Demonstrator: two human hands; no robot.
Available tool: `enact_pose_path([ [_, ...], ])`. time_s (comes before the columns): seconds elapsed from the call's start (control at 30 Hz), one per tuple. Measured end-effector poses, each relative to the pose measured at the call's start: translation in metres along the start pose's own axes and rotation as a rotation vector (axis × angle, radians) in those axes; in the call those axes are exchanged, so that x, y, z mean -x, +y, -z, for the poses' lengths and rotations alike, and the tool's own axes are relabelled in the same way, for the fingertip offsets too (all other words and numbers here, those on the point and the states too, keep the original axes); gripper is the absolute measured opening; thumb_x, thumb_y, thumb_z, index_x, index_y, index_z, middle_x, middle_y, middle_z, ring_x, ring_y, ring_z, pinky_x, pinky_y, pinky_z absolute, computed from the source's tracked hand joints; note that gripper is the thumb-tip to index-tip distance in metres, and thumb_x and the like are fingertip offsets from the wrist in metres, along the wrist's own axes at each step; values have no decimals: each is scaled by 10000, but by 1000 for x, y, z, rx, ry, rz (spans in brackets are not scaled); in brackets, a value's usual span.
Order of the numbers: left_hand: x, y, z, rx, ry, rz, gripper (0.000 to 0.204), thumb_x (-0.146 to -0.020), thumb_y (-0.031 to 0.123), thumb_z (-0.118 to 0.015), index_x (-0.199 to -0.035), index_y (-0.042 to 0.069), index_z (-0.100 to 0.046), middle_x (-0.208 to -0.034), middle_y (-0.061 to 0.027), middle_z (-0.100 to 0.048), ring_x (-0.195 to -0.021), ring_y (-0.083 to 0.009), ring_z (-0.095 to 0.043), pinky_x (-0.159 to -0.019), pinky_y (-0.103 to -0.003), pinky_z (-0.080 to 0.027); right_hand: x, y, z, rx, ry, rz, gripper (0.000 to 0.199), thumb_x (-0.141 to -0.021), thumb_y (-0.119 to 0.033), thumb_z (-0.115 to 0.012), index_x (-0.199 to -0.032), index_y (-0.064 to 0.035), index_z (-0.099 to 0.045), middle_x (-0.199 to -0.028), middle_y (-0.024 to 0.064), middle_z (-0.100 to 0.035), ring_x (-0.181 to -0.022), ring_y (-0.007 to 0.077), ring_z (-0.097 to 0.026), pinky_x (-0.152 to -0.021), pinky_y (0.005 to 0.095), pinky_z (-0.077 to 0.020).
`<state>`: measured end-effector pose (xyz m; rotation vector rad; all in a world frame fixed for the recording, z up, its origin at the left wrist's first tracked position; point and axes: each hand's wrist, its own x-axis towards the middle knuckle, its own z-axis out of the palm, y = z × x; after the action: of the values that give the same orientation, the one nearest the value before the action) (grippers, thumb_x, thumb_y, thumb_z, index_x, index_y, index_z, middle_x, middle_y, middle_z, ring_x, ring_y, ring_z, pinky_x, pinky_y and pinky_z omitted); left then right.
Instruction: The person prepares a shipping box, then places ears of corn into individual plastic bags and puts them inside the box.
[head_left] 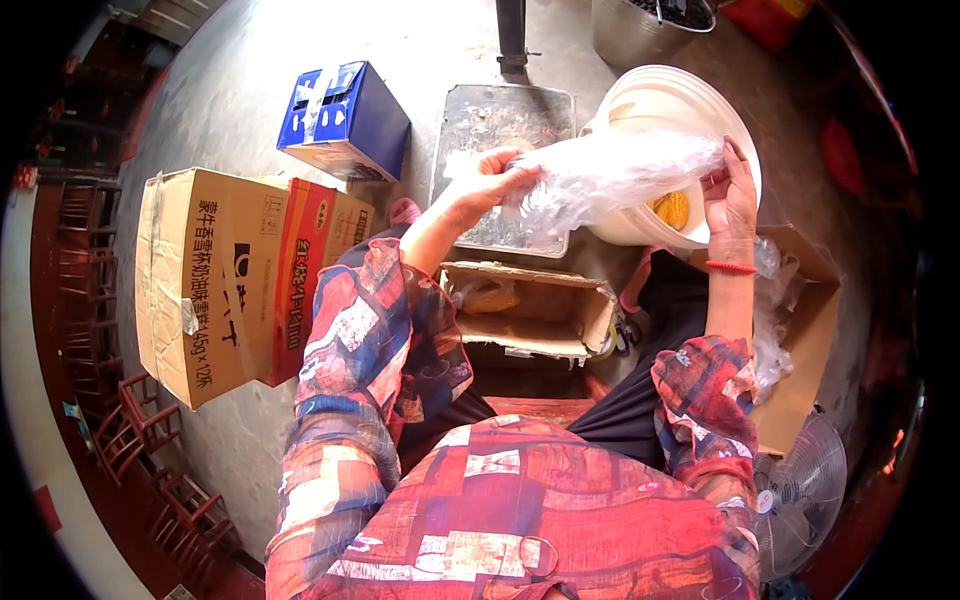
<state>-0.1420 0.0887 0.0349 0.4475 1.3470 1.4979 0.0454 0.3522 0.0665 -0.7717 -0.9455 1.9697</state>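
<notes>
A clear, crumpled plastic bag [620, 180] is stretched sideways between my two hands. My left hand [490, 182] pinches its left end, thumb and fingers closed. At the far right end, my right hand [732, 195] grips the bag between thumb and fingers, with a red band around the wrist. Under the bag stands a large white bucket [735, 120]. Something yellow and grainy, looking like corn [671, 208], shows inside the bucket. Behind the bag lies a flat dark scale platform [505, 110], partly covered by the bag and my left hand.
Between my legs sits an open cardboard box [560, 310] with something yellowish inside. Another carton [815, 330] on the right holds clear plastic bags [772, 345]. Large cartons [215, 280] and a blue box [350, 120] stand left. A fan [805, 500] is lower right, a metal bucket [640, 35] farther back.
</notes>
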Motion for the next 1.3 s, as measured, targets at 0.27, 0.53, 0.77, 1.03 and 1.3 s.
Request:
enact_pose_path([
  [0.27,-10,2,9,155,65,-115,190,-826,168,-627,-960,35,-609,-817,23,-609,-700,-34,-552,-635,-177,-452,18,-11,-18,180,51,182,182,-839,-93,-558,-1012,-35,-554,-878,10,-571,-787,117,-551,-694,240,-462],
  [0.53,-10,1,8,5,140,-26,235,-837,278,-614,-888,49,-638,-784,20,-626,-664,-18,-545,-564,-159,-427,84,28,-74,1014,-671,589,365,-732,-142,-668,-1065,-61,-544,-1023,80,-539,-913,188,-521,-745,289,-439],
  [0.77,-6,4,1,29,64,-21,254,-836,295,-611,-900,52,-642,-751,33,-615,-588,-17,-535,-482,-161,-415,88,71,-83,1160,-766,577,242,-711,-141,-661,-932,-62,-604,-889,105,-553,-866,284,-522,-760,361,-425],
  [1.03,2,8,4,10,65,61,267,-839,294,-602,-924,41,-615,-685,-8,-571,-561,-77,-561,-498,-223,-499,78,70,-78,537,-501,-71,123,-832,-115,-578,-880,-2,-587,-626,-16,-520,-534,49,-452,-489,175,-348],
  [1.3,5,9,-3,243,-46,157,366,-822,350,-609,-975,23,-553,-791,-51,-576,-659,-110,-582,-556,-263,-528,93,63,-96,513,-604,-63,427,-821,-22,-560,-1201,-26,-367,-1054,157,-567,-858,153,-589,-672,228,-485],
])
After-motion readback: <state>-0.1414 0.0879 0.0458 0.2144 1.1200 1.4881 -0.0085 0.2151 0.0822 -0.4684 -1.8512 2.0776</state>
